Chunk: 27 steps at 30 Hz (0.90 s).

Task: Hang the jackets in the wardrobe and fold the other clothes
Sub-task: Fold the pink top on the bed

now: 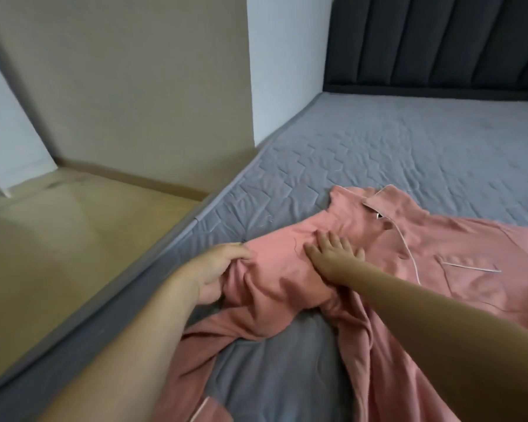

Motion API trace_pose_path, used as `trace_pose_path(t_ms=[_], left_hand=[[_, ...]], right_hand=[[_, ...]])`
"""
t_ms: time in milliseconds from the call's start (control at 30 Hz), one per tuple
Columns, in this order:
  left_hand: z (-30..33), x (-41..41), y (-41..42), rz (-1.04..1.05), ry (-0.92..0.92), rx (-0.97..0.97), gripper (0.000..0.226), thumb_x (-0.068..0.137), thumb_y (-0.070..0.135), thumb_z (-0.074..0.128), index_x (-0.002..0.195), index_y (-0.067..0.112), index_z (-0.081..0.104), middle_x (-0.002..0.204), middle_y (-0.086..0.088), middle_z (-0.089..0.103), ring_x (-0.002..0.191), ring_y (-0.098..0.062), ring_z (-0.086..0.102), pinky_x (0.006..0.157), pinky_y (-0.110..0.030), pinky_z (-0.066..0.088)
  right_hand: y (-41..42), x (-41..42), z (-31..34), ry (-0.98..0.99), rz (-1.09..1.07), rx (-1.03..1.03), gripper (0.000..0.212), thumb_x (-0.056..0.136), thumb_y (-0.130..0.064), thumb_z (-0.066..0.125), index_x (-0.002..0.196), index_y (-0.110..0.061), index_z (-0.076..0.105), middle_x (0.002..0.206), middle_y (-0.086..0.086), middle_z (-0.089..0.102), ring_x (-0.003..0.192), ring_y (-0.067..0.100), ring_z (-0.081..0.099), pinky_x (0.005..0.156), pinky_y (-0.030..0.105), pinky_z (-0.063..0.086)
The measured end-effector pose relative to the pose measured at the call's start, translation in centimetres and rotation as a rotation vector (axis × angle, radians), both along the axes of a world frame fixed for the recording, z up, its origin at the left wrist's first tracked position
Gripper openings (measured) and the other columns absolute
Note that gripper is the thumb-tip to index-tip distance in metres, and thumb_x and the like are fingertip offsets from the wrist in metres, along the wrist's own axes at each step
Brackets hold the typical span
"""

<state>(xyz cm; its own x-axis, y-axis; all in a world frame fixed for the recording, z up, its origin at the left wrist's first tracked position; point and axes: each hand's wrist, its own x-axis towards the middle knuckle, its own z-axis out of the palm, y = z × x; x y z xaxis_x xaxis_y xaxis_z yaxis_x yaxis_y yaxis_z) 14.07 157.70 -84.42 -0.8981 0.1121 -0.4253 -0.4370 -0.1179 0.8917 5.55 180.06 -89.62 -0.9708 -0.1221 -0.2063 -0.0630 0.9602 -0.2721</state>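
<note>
While the pink shirt (333, 269) lay spread across the grey quilted mattress (409, 141), collar toward the dark padded headboard (439, 41), I had my left hand (217, 269) bunching a fold of its sleeve near the mattress's left edge, fingers curled round the cloth. My right hand (333, 251) lay flat on the shirt just beside it, fingers straight and slightly spread, pressing the fabric down. Beyond the bed's edge ran a pale wooden floor (58, 239).

pink shirt (363, 269) — 1 | hands — 2 | mattress (409, 141) — 1 | headboard (439, 41) — 1
</note>
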Motion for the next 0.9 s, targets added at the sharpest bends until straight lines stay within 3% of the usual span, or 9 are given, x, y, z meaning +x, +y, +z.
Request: trace_pose_path(t_ms=[100,267,400,467,533,600,733,833,900], left_hand=[[0.9,1.5,-2.4,-0.252,-0.140,-0.088,0.033,0.073,0.005,0.065,0.106,0.005,0.069,0.094,-0.016,0.068,0.077,-0.026,0.064,0.072,-0.030,0.051],[5.4,2.2,-8.2,-0.516,-0.228,-0.476,0.009,0.073,0.008,0.076,0.082,0.005,0.075,0.080,-0.012,0.072,0.066,-0.020,0.067,0.071,-0.031,0.053],[9.0,0.3,-10.9,-0.285,-0.064,-1.390,0.039,0.072,0.047,0.079,0.067,0.013,0.061,0.059,0.001,0.062,0.051,-0.017,0.059,0.049,-0.022,0.043],[9.0,0.2,-11.7,-0.255,-0.109,-1.809,0.051,0.068,0.066,0.069,0.075,0.017,0.057,0.066,0.006,0.057,0.058,-0.013,0.055,0.053,-0.021,0.036],[7.4,0.2,-12.4,-0.305,-0.170,-1.969,0.059,0.065,0.077,0.062,0.090,0.023,0.062,0.077,0.005,0.058,0.074,-0.016,0.059,0.064,-0.025,0.038],[5.6,-0.1,-13.4,-0.345,-0.067,-1.851,0.056,0.071,0.069,0.066,0.090,0.016,0.065,0.072,0.001,0.059,0.076,-0.023,0.059,0.065,-0.026,0.039],[5.1,0.1,-16.4,-0.138,0.305,-0.949,0.045,0.095,0.043,0.057,0.062,0.014,0.052,0.047,0.005,0.047,0.046,-0.015,0.044,0.052,-0.027,0.031],[6.7,0.5,-17.8,-0.102,0.376,-1.068,0.044,0.101,0.045,0.043,0.072,0.013,0.051,0.062,0.001,0.054,0.053,-0.013,0.052,0.055,-0.028,0.041],[8.5,0.7,-18.2,-0.187,0.275,-1.285,0.047,0.102,0.049,0.037,0.088,0.010,0.060,0.086,-0.007,0.064,0.079,-0.023,0.064,0.071,-0.031,0.049]], right_hand=[[-1.0,-0.1,-0.9,0.007,-0.120,0.107,0.066,0.094,-0.060,0.015,0.154,-0.033,0.004,0.163,0.000,-0.006,0.149,0.026,-0.004,0.114,0.057,-0.001],[-3.7,-1.0,0.7,-0.045,-0.258,0.309,0.061,0.098,-0.054,0.012,0.153,-0.034,-0.003,0.162,0.007,-0.009,0.148,0.032,-0.002,0.114,0.060,0.004],[-5.0,-1.7,1.5,-0.100,-0.358,0.305,0.062,0.099,-0.051,0.017,0.153,-0.033,-0.007,0.162,0.010,-0.009,0.147,0.036,-0.001,0.113,0.064,0.006],[-5.5,-2.1,1.6,-0.062,-0.381,0.307,0.065,0.097,-0.048,0.024,0.154,-0.031,-0.002,0.162,0.013,-0.001,0.146,0.040,0.008,0.111,0.065,0.010],[-6.0,-2.6,1.6,0.099,-0.291,0.266,0.064,0.095,-0.040,0.032,0.153,-0.029,0.008,0.160,0.011,0.009,0.143,0.038,0.017,0.109,0.066,0.017],[-6.3,-3.8,1.3,0.268,-0.022,0.268,0.059,0.092,-0.032,0.038,0.149,-0.034,0.021,0.158,0.002,0.014,0.144,0.027,0.016,0.110,0.062,0.017],[-6.8,-6.4,1.8,0.317,0.088,0.303,0.039,0.084,-0.032,0.049,0.121,-0.033,0.061,0.134,0.001,0.049,0.127,0.026,0.044,0.105,0.039,0.030],[-7.3,-7.7,2.3,0.329,0.017,0.359,0.036,0.081,-0.031,0.050,0.111,-0.023,0.066,0.122,0.004,0.061,0.113,0.027,0.057,0.097,0.034,0.040],[-8.0,-8.4,3.1,0.364,-0.074,0.341,0.034,0.081,-0.029,0.048,0.109,-0.017,0.063,0.122,0.008,0.063,0.112,0.027,0.059,0.095,0.036,0.040]])
